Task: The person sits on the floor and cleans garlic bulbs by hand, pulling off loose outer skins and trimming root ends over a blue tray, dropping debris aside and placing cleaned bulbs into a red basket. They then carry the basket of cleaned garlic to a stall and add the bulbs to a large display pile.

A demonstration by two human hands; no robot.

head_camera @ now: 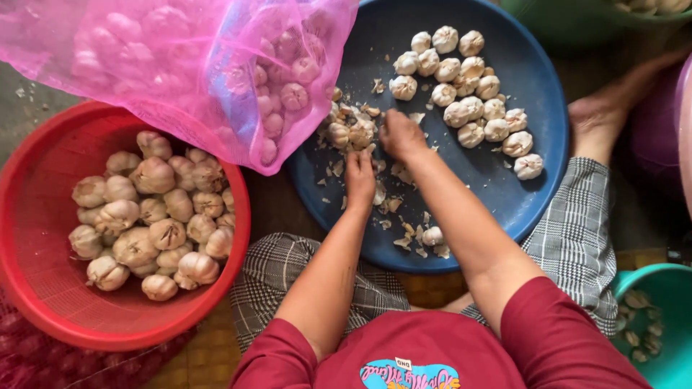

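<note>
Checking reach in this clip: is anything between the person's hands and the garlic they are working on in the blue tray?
Nothing visible. Both the left hand and right hand are already at the garlic bulbs on the blue tray; only loose skins lie around them.

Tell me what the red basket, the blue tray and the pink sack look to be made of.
Red basket: likely moulded plastic, with a fine perforated wall and a smooth rim. Blue tray: probably plastic, with an even matte surface. Pink sack: thin synthetic mesh netting; garlic bulbs show through it.
</note>
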